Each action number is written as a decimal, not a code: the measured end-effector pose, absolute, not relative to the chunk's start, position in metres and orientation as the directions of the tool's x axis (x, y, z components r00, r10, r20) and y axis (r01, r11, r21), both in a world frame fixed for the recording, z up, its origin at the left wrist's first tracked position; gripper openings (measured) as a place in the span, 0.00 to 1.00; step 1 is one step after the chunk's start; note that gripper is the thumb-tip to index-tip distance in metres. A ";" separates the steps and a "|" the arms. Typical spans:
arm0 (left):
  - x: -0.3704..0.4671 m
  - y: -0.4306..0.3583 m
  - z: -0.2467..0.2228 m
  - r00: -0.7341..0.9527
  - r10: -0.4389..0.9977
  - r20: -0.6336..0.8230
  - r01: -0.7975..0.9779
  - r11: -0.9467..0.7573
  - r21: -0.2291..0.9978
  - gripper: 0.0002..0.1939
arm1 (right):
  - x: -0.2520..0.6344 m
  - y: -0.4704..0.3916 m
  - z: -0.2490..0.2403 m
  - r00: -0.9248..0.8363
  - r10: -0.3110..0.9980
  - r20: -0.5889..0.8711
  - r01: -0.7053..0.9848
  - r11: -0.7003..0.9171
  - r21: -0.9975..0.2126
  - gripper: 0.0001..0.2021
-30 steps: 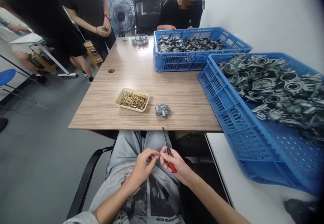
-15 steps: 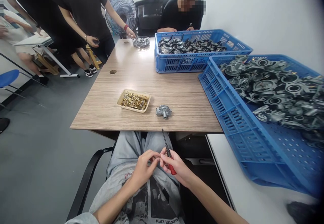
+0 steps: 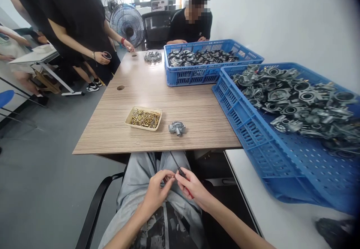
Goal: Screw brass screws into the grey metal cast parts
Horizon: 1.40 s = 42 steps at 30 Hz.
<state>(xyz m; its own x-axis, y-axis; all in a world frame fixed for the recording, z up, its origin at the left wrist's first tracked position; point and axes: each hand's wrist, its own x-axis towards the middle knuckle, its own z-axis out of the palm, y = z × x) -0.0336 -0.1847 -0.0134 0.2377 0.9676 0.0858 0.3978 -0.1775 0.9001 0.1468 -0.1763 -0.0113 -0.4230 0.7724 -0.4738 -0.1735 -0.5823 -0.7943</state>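
Observation:
Over my lap, my right hand [image 3: 192, 189] is wrapped round a screwdriver [image 3: 177, 163] with a red and black handle, its dark shaft pointing up and left to the table edge. My left hand [image 3: 159, 189] meets it at the fingertips, thumb and fingers pinched on something too small to make out. On the table beyond lies a grey metal casting [image 3: 177, 128]. Left of the casting stands a cream tray [image 3: 127, 120] holding many small brass-coloured screws [image 3: 144, 119].
Two blue crates [image 3: 194, 77] [image 3: 239, 116] full of metal parts stand at the right. A clear round container [image 3: 152, 57] sits at the far end. One person [image 3: 192, 24] sits beyond the crates; another [image 3: 81, 20] stands at the left, near a fan [image 3: 128, 26].
The view has shifted, so the table sits slightly lower and further left. The standing person's hand has drawn back from the round container. My hands stay together, with the screwdriver tilted more to the left.

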 end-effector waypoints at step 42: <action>-0.004 0.008 0.036 0.400 0.788 0.469 0.617 -0.609 0.498 0.11 | 0.161 -0.151 -0.022 -0.141 0.935 -0.326 -0.076 -0.338 -0.938 0.16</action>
<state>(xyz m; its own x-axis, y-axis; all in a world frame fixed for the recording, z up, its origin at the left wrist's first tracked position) -0.0036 0.0081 0.0357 0.3996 0.7879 0.4686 0.6174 -0.6091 0.4978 0.1608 -0.1509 -0.0216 -0.1411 0.9349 -0.3255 -0.0762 -0.3381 -0.9380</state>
